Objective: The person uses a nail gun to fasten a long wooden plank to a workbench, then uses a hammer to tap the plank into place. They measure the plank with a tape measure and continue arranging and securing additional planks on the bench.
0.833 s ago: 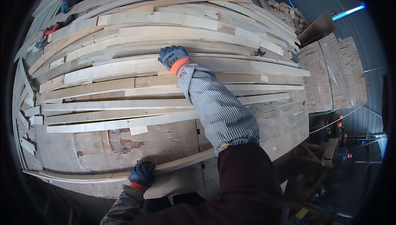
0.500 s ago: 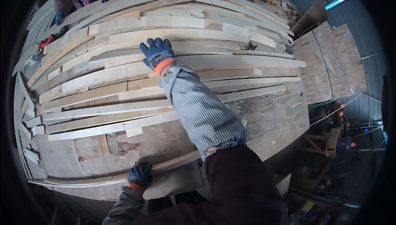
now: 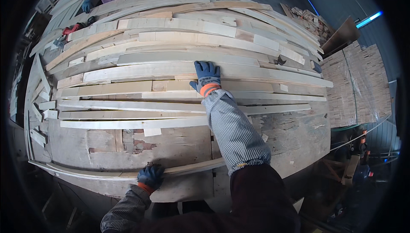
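Where the desk (image 3: 188,142) ends on the left, several short wood offcuts (image 3: 50,114) lie loose, some overlapping. Farther back on that side sits a red tool (image 3: 73,29), with the gloved hand of another person (image 3: 86,5) just beyond it, near the far edge. From here the long wood strips (image 3: 132,105) run across the desk, mostly side by side, some of them crossing or lying on one another. At the near edge, the left hand (image 3: 150,177), in a blue glove with an orange cuff, is on the near strip (image 3: 192,167). Its fingers are curled, but I cannot tell whether they grasp the wood or the small dark object at their tips. The near strip follows the front edge of the desk, apart from the others. Between it and the main group, a small pale scrap (image 3: 152,132) pokes out from beneath the closest of the long strips. Near the middle, the right hand (image 3: 208,76) reaches over a wide pale strip (image 3: 149,70), palm down, grasping nothing, its fingers extended and its thumb out to the left. Beyond it to the right, a small dark metal piece (image 3: 280,60) rests among the strips, and a dark block (image 3: 316,66) sits near their right ends. Past the desk stands a large stack of wood (image 3: 354,83) wrapped in clear film.
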`<state>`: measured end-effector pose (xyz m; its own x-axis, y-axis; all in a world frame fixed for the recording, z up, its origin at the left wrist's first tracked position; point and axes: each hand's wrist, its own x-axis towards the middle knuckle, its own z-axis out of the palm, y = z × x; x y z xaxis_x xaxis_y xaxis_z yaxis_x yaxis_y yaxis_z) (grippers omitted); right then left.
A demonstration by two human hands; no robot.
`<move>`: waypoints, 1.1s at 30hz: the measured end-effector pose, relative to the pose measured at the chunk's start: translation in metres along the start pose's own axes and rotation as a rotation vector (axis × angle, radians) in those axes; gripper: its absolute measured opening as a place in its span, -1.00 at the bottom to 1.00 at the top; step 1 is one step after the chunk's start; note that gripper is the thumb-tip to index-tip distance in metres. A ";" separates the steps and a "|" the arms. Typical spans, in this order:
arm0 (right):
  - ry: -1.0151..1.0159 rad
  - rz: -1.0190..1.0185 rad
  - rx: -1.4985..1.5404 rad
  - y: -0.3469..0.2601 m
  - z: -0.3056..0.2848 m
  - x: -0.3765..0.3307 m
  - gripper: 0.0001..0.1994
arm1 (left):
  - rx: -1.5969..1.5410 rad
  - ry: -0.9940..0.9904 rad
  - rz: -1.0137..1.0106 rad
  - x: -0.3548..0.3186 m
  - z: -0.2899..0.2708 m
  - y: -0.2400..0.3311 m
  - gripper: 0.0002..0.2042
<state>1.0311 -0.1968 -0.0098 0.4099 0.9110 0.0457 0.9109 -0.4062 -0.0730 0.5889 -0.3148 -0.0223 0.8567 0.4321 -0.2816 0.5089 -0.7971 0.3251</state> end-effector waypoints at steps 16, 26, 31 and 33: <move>0.038 -0.097 -0.074 -0.014 0.006 -0.033 -0.26 | 0.027 -0.050 0.049 -0.004 0.012 -0.006 -0.66; 0.077 0.045 -0.108 -0.029 -0.012 0.038 -0.33 | -0.146 -0.126 0.027 0.008 -0.010 -0.005 -0.74; 0.071 0.013 -0.168 -0.013 -0.009 0.101 -0.39 | -0.203 -0.217 -0.057 0.013 -0.020 -0.001 -0.77; 0.113 0.003 -0.202 -0.005 -0.003 0.124 -0.41 | -0.174 -0.266 -0.065 0.018 -0.021 -0.001 -0.74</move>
<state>1.0775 -0.0814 -0.0010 0.4052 0.9005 0.1582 0.8960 -0.4255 0.1271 0.6051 -0.2972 -0.0091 0.7816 0.3358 -0.5257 0.5882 -0.6772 0.4420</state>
